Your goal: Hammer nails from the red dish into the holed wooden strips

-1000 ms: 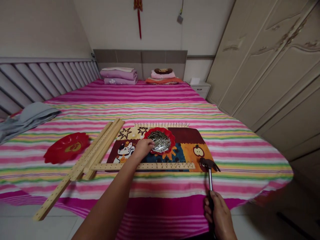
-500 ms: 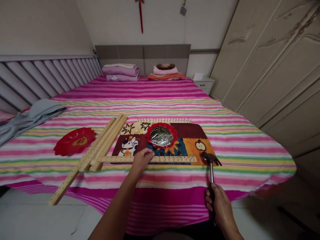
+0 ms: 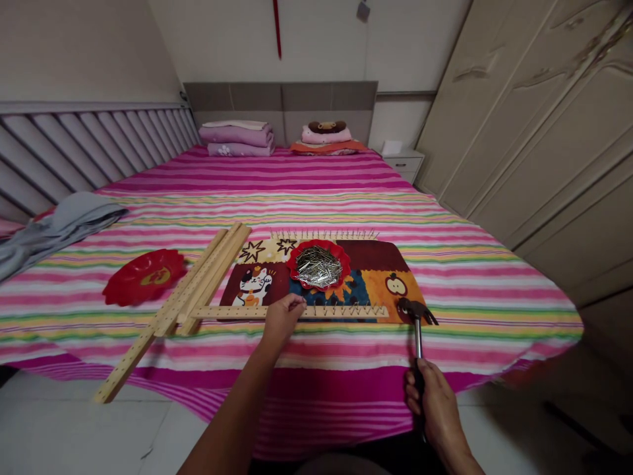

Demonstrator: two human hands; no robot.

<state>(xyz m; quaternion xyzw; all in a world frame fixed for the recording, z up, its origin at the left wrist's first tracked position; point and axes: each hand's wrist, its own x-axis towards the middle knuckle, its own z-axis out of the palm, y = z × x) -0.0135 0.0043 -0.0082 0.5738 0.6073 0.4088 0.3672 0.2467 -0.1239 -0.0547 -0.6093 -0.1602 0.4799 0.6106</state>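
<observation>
My left hand (image 3: 283, 319) is closed in a pinch over the middle of a pale wooden strip (image 3: 227, 313), its fingertips on a small nail that is mostly hidden by them. Several nails (image 3: 351, 309) stand in the strip to the right of that hand, some leaning. In my right hand (image 3: 435, 399) is the black grip of a claw hammer (image 3: 418, 336), held low. The hammer's head lies just past the strip's right end, over the patterned mat (image 3: 380, 257). Behind my left hand, a red scalloped dish (image 3: 345, 254) holds a heap of loose nails (image 3: 317, 267).
Several drilled wooden strips (image 3: 205, 280) are stacked to the left, one jutting past the bed's front edge. Farther left lies a red plate (image 3: 133, 277). Another strip (image 3: 321, 235) set with upright nails runs behind the dish. Grey clothing (image 3: 84, 214) lies on the striped bed cover (image 3: 475, 264).
The view has tilted and shifted slightly. Both hands keep nearly the same place, the left pinching at the strip and the right around the hammer.
</observation>
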